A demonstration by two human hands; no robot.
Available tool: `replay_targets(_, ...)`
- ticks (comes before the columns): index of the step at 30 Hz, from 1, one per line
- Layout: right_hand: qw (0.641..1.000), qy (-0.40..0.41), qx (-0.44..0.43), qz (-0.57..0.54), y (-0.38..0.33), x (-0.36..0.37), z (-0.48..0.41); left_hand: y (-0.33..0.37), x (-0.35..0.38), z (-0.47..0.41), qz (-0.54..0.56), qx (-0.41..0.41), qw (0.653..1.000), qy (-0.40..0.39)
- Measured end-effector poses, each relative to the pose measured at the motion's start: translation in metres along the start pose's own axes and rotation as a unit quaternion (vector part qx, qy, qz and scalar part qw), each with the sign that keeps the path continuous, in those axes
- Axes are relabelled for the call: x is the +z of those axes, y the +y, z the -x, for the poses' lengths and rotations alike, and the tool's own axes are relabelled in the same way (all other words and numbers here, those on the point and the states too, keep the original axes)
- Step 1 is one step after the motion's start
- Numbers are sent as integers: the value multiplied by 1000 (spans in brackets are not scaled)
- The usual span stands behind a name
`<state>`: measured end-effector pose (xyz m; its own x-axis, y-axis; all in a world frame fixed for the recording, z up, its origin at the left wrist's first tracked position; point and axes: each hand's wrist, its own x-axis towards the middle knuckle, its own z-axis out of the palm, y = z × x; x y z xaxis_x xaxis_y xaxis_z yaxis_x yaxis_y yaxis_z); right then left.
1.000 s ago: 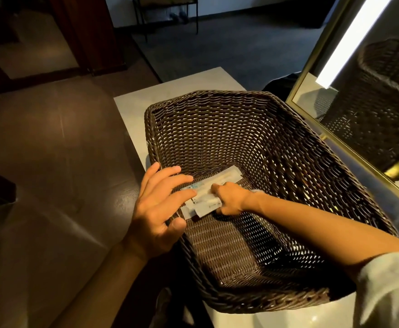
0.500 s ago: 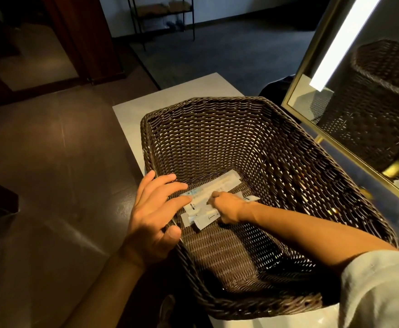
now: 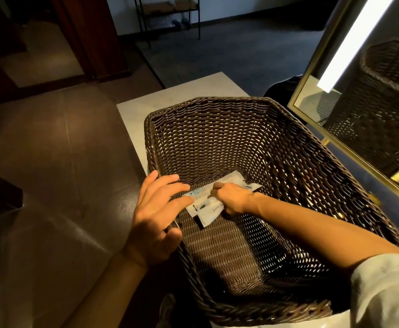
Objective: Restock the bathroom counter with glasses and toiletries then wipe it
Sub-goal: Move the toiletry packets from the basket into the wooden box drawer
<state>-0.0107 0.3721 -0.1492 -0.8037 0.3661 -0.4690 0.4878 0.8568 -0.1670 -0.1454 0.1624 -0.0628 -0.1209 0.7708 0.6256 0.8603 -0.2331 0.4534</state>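
Observation:
A large dark brown wicker basket (image 3: pixel 217 129) stands on the white counter (image 3: pixel 182 93). Several flat white toiletry packets (image 3: pixel 205 208) lie on its bottom by the left wall. My right hand (image 3: pixel 232 197) reaches down inside the basket, its fingers closed on the packets. My left hand (image 3: pixel 157 216) rests on the basket's left rim, fingers spread and reaching over the edge so the fingertips touch the packets, thumb outside the wall. No glasses are in sight.
A gold-framed mirror (image 3: pixel 364 119) with a bright light strip stands along the right and reflects the basket. Left of the counter lies dark brown floor (image 3: pixel 51 162). A black metal shelf rack (image 3: pixel 167 17) stands far back against the wall.
My right hand has shifted the packets slightly within the basket and keeps its hold. My left hand stays on the rim. The camera has tilted a little, so the basket sits lower in view.

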Motion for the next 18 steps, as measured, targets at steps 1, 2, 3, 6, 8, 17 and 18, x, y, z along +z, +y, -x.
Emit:
replay_targets(1, 1000, -1, -7, 4, 0, -3, 0, 0, 0, 0, 2, -1, 1000, 0)
replay_targets(2, 1000, -8, -12, 10, 1, -3, -1, -1, 0, 0, 4, -1, 1000, 2)
replay_targets(3, 1000, -12, -9, 14, 1, -3, -1, 0, 0, -1, 6, 0, 1000, 5)
replay_targets(6, 999, 9, -3, 42, -3, 0, -3, 0, 1, -2, 5, 1, 1000, 13)
replay_targets(8, 996, 10, -15, 83, -8, 2, -1, -1, 3, -1, 8, 0, 1000, 22)
replay_targets(17, 994, 9, -68, 91, -14, 11, 8, 2, 2, -2, 6, -3, 1000, 17)
replay_targets(18, 994, 3, -74, 82, -13, 12, 7, 2, 1, -3, 7, -3, 1000, 11)
